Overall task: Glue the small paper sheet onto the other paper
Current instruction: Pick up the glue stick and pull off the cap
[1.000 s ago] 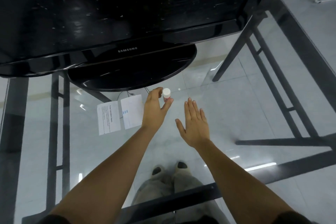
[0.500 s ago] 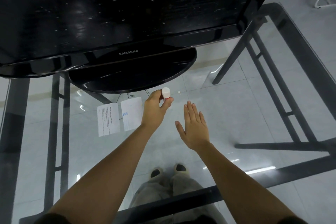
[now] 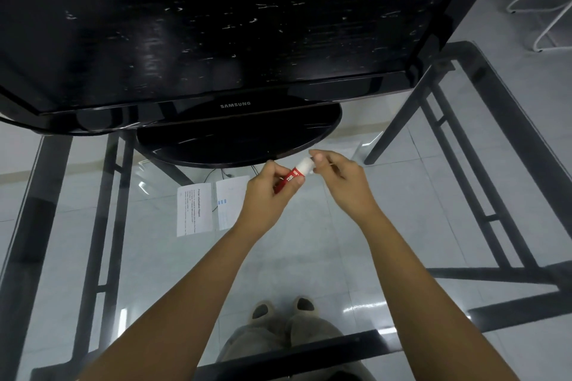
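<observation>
— Two hands on one glue stick: what are you doing with it?

— I'm gripping its red barrel in my left hand, fingers curled round it, and I'm pinching the white cap with my right hand. The stick is slanting from lower left to upper right, mid-frame, cap end pointing at my right hand. I'm judging the cap is about to come off along that line.

— And where is the paper lying?

— Both sheets are lying flat on the glass table, left of centre, side by side: the printed sheet farther left, the paler sheet just beside my left hand, its right edge hidden behind it. Their long sides are running up the frame. I'm not managing to tell which is smaller.

— Which hand is nearer them?

— My left, the one carrying the glue.
</observation>
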A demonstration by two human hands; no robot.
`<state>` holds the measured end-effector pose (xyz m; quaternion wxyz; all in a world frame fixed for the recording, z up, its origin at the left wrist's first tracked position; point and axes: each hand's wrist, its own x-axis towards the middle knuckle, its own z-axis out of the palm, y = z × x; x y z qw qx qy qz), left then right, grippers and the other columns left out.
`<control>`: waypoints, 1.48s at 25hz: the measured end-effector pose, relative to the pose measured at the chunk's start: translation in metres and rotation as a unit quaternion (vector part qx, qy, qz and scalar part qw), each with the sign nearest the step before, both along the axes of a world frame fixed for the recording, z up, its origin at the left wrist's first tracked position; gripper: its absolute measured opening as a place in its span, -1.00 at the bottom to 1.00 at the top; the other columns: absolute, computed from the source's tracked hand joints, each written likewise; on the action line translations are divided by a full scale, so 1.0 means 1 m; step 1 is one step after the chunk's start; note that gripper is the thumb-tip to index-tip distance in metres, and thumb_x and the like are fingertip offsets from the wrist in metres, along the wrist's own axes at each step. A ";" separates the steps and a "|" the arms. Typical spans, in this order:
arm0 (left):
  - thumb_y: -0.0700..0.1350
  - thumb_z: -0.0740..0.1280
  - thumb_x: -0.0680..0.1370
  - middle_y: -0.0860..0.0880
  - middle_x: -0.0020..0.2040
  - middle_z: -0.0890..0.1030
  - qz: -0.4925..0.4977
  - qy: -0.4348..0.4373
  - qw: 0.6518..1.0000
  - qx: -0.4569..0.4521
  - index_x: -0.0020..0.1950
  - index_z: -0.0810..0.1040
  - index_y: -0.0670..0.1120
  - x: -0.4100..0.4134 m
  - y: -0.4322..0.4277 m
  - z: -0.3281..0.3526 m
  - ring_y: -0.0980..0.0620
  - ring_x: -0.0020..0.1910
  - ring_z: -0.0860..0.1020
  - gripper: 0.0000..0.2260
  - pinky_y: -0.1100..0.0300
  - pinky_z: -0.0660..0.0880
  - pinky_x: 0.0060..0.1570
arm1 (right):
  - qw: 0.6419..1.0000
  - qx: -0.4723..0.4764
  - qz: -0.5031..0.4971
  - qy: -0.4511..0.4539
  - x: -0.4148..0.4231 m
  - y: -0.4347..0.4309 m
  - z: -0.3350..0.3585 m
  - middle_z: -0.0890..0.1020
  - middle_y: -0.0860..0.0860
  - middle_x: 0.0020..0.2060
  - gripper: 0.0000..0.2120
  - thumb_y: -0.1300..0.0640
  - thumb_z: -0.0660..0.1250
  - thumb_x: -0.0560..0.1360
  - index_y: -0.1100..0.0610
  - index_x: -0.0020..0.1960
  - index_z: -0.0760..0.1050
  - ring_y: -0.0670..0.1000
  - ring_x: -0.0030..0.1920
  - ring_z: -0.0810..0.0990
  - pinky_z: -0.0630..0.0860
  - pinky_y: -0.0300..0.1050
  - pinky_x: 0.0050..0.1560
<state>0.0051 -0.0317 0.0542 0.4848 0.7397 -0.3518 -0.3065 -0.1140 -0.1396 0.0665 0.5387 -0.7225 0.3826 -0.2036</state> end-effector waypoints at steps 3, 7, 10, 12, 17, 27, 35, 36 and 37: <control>0.02 0.36 0.49 -0.07 -0.19 0.63 -0.009 -0.019 1.000 -0.015 -0.13 0.45 0.05 0.001 0.000 0.004 -0.03 -0.20 0.58 -0.88 0.07 0.51 -0.24 | 1.000 0.000 0.004 -0.014 0.003 -0.001 0.007 0.64 -0.10 -0.07 -0.77 -0.01 0.30 0.50 0.01 0.11 0.57 -0.11 -0.02 0.60 0.51 -0.28 0.03; -0.03 0.38 0.48 0.14 -0.04 0.57 -0.032 -0.030 0.999 -0.028 0.07 0.44 0.11 0.003 0.005 -0.001 0.20 -0.06 0.55 -0.79 0.37 0.50 -0.16 | 1.000 0.024 -0.007 -0.010 0.003 -0.005 0.006 0.63 -0.05 -0.06 -0.82 0.09 0.33 0.50 0.07 0.08 0.57 -0.07 -0.01 0.59 0.51 -0.20 0.08; 0.04 0.36 0.48 0.14 -0.02 0.52 -0.034 -0.086 0.996 0.000 0.20 0.45 -0.01 0.003 0.006 -0.008 0.16 -0.07 0.52 -0.67 0.58 0.39 -0.16 | 1.000 0.021 -0.012 0.002 0.007 -0.007 0.003 0.61 -0.04 -0.03 -0.79 0.09 0.30 0.52 0.11 0.12 0.54 -0.06 0.02 0.57 0.50 -0.19 0.11; 0.04 0.33 0.50 0.09 -0.03 0.53 -0.029 -0.127 0.992 0.003 0.19 0.48 -0.08 0.004 0.006 -0.012 0.17 -0.12 0.49 -0.67 0.59 0.36 -0.19 | 1.000 0.021 -0.014 0.015 0.010 -0.006 0.001 0.59 -0.04 0.00 -0.76 0.05 0.28 0.53 0.09 0.16 0.52 -0.06 0.04 0.56 0.49 -0.22 0.09; 0.03 0.31 0.51 -0.02 0.01 0.59 -0.050 -0.150 0.987 0.004 0.20 0.47 -0.10 0.010 0.003 -0.016 0.13 -0.11 0.50 -0.68 0.47 0.37 -0.16 | 0.999 0.037 -0.024 -0.005 0.015 -0.004 -0.006 0.62 -0.01 -0.06 -0.78 0.06 0.32 0.51 0.12 0.10 0.55 -0.07 -0.03 0.58 0.50 -0.24 0.04; 0.02 0.33 0.50 0.09 -0.02 0.52 -0.005 -0.108 0.992 0.056 0.20 0.48 -0.08 0.024 0.016 -0.030 0.16 -0.09 0.48 -0.68 0.57 0.33 -0.20 | 0.995 -0.017 -0.063 0.069 0.022 -0.040 -0.050 0.55 -0.04 -0.06 -0.52 0.18 0.43 0.42 0.07 0.31 0.39 -0.07 -0.03 0.54 0.47 -0.26 0.04; 0.01 0.34 0.49 0.09 -0.04 0.56 0.029 -0.096 0.995 0.029 0.17 0.50 -0.07 0.034 0.020 -0.027 0.29 -0.11 0.51 -0.71 0.58 0.37 -0.16 | 0.991 -0.069 -0.037 0.110 0.021 -0.029 -0.094 0.60 0.10 0.07 -0.53 0.28 0.42 0.41 0.13 0.29 0.41 0.01 0.06 0.56 0.43 -0.21 0.11; 0.01 0.34 0.49 0.08 -0.04 0.57 0.029 -0.095 0.995 0.029 0.16 0.51 -0.07 0.034 0.021 -0.028 0.28 -0.10 0.52 -0.71 0.57 0.37 -0.16 | 0.991 -0.076 -0.034 0.109 0.021 -0.029 -0.096 0.60 0.10 0.06 -0.53 0.29 0.42 0.41 0.13 0.29 0.41 0.01 0.06 0.56 0.43 -0.21 0.11; 0.01 0.34 0.49 0.07 -0.04 0.57 0.029 -0.093 0.995 0.029 0.16 0.51 -0.07 0.034 0.022 -0.029 0.27 -0.10 0.52 -0.71 0.57 0.37 -0.16 | 0.990 -0.083 -0.032 0.110 0.021 -0.030 -0.098 0.60 0.10 0.06 -0.52 0.30 0.42 0.41 0.14 0.29 0.41 0.02 0.06 0.56 0.43 -0.21 0.11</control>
